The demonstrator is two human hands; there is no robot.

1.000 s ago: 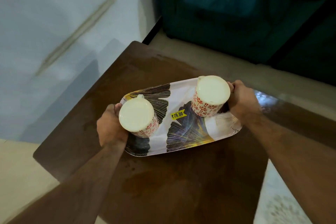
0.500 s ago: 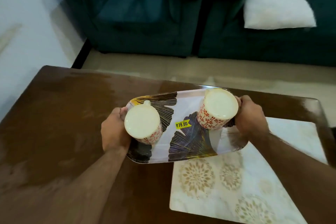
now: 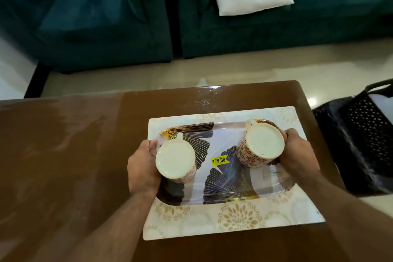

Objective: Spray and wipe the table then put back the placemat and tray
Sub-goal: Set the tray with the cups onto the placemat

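Gripping the leaf-printed rectangular tray (image 3: pixel 221 178) by its short ends, left hand (image 3: pixel 143 169) and right hand (image 3: pixel 297 153) hold it over the cream floral placemat (image 3: pixel 234 217), inside the placemat's edges on the brown bench (image 3: pixel 63 155).

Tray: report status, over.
Left hand and right hand grip the tray ends. Tray over the placemat, two upturned mugs aboard. Contact unclear. Nothing in the way.

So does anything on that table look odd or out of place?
A few things. Both mugs stand upside down on the tray, and a yellow price sticker is on its face. The table shows streaky wet patches left of the placemat. Nothing looks spilled or broken.
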